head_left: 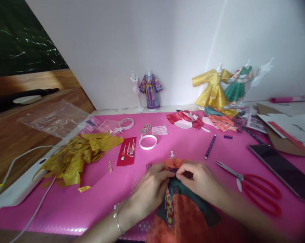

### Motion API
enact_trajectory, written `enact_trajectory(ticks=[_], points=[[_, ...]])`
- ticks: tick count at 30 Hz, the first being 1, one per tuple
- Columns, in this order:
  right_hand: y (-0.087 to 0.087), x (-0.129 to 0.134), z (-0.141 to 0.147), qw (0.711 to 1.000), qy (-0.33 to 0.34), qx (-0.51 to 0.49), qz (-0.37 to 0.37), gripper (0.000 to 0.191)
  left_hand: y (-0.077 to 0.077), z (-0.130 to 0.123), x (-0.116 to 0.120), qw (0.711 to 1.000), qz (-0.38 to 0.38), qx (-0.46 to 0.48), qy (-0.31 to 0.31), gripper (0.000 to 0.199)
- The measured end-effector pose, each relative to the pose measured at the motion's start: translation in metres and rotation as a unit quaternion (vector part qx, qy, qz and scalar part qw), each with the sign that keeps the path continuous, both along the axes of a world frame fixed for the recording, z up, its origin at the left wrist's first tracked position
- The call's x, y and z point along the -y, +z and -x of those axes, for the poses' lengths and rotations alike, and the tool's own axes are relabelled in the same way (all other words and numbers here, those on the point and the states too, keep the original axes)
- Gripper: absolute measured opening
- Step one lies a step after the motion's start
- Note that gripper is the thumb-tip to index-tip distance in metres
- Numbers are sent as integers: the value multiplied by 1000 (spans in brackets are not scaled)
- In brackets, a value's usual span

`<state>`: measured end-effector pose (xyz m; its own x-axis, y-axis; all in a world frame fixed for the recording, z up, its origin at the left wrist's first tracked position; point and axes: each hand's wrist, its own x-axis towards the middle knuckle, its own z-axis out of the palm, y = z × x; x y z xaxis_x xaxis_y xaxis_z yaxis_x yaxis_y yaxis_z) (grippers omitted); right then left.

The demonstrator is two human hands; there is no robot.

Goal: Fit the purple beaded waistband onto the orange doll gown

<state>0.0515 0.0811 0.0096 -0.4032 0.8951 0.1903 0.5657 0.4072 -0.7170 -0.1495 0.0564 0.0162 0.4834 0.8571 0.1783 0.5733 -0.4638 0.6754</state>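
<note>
An orange and dark-green doll dress (185,206) lies on the pink mat, dressed on a small white mannequin (172,154) whose top pokes out beyond the collar. Down its front runs a patterned panel with a beaded-looking edge (169,207). My left hand (155,180), wearing a bracelet (116,217) at the wrist, is closed with its fingertips pinching at the dress's waist. From the other side my right hand (195,175) pinches a thin, dark strand-like piece there, close to the left fingertips. What exactly it is, I cannot tell.
Red-handled scissors (253,190) and a phone (281,168) lie at right. Yellow fabric (84,152), a red card (126,152) and a white tape roll (148,142) are at left. Dressed mannequins (151,89) stand along the wall. A power strip (23,187) edges the mat.
</note>
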Motion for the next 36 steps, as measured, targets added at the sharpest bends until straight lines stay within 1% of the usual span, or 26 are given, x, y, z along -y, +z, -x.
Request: enact_trajectory(ticks=[3,7,11,13,15,16,18,19,20,22,23,25,27,30,33,36], points=[[0,1,-3,999,-20,-28,24,14,0,1,0,999,-33,-43,1,28],[-4,0,-10,995,-46,-62,68,10,5,-1,0,991,-61,-115,-13,29],[-8,-3,-23,991,-72,-67,88,9,9,-4,-2,984,-84,-155,-21,31],[-9,-4,-30,992,-86,-44,85,8,11,-5,-2,979,-94,-180,-33,35],[-9,-5,-36,991,-105,4,77,6,11,-6,-2,972,-99,-210,-42,40],[-8,-6,-38,990,-117,31,68,4,11,-6,-2,968,-100,-226,-45,43],[-7,-5,-42,989,-128,61,37,7,10,-6,-2,960,-106,-255,-49,45],[-6,-4,-42,991,-115,61,16,9,10,-7,-2,956,-111,-265,-51,45],[-4,-3,-42,995,-86,54,-5,11,10,-7,-2,953,-118,-273,-54,43],[-1,0,-39,998,2,49,-44,17,11,-8,-3,948,-132,-283,-58,38],[0,1,-38,995,41,62,-61,20,11,-9,-3,946,-137,-286,-60,36],[1,3,-34,986,82,109,-93,25,12,-11,-2,942,-146,-295,-60,32],[0,3,-32,978,91,149,-117,25,12,-12,-1,938,-158,-302,-60,29],[-5,1,-31,971,93,176,-131,26,11,-13,0,935,-172,-302,-67,27],[-9,0,-32,968,94,189,-134,26,11,-13,0,936,-180,-292,-76,30],[-12,0,-32,970,97,179,-131,26,11,-12,-1,936,-180,-293,-77,33]])
